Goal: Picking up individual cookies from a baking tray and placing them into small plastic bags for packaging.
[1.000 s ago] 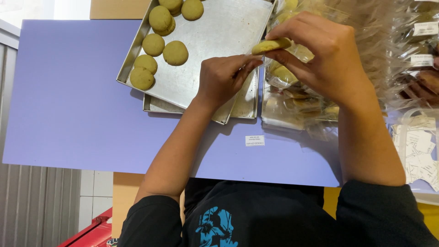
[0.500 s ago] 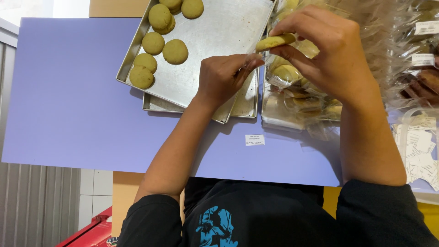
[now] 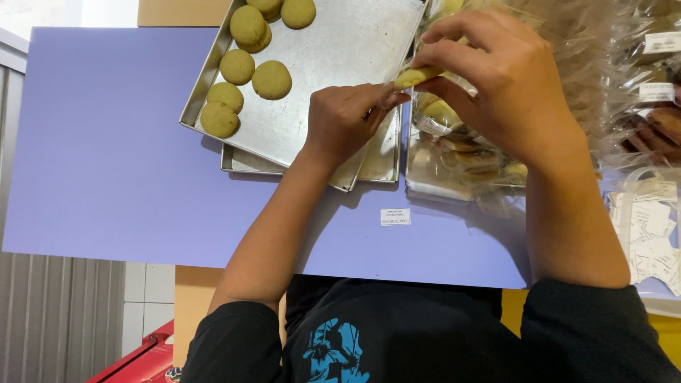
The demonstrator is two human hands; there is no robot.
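Cookie (image 3: 417, 75), pale green, sits pinched in the right hand (image 3: 496, 78) above the bagged cookies (image 3: 454, 142), while the left hand (image 3: 347, 117) grips a clear bag's edge (image 3: 391, 84) against it, over the tray (image 3: 340, 50) on the purple worktop (image 3: 106, 156).

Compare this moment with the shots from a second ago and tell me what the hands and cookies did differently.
Very little moved. The right hand keeps its grip on the greenish cookie, shifted only slightly toward the left hand, whose fingertips still pinch the clear wrapper at the cookie's end. Nothing was let go. The loose cookies on the metal tray lie as before.
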